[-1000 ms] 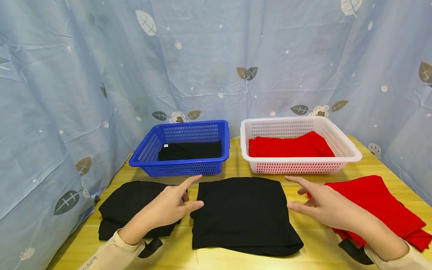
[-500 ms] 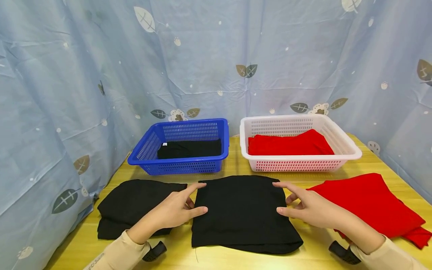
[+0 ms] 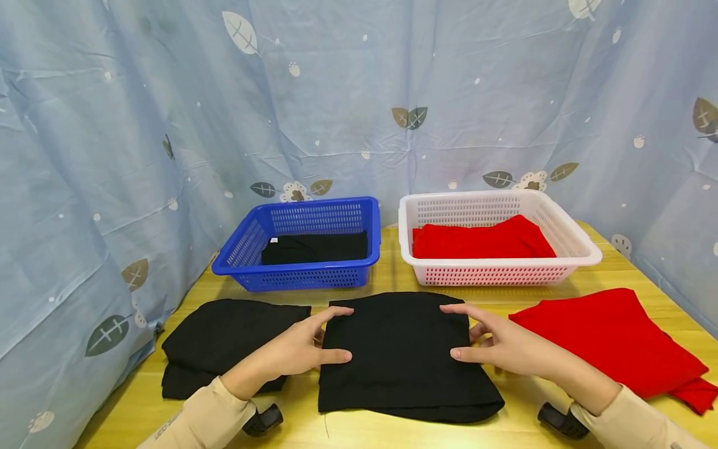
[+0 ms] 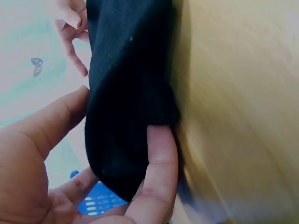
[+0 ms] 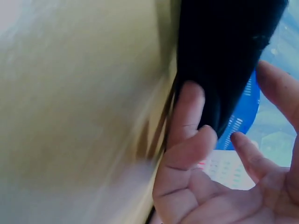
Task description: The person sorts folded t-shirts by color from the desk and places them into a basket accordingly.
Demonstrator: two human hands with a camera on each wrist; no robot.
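A folded black cloth (image 3: 401, 362) lies on the table between my two hands. At its left edge, my left hand (image 3: 294, 349) has thumb and index finger over the top. In the left wrist view a finger (image 4: 162, 158) of that hand reaches under the cloth (image 4: 121, 84), so the edge sits between thumb and fingers. My right hand (image 3: 513, 346) mirrors this at the right edge. The right wrist view shows one fingertip (image 5: 191, 98) tucked beneath the cloth (image 5: 224, 46), with the thumb on the upper side. Other fingers are partly hidden.
Behind the cloth stand a blue basket (image 3: 303, 267) with black cloth inside and a white basket (image 3: 499, 263) holding red cloth. Another black folded pile (image 3: 224, 337) lies left, a red pile (image 3: 611, 343) right. A patterned blue curtain (image 3: 336, 112) hangs behind the table.
Both hands have moved inward from beside the black cloth to its left and right edges, thumbs and index fingers now over it. The cloth itself has barely shifted.
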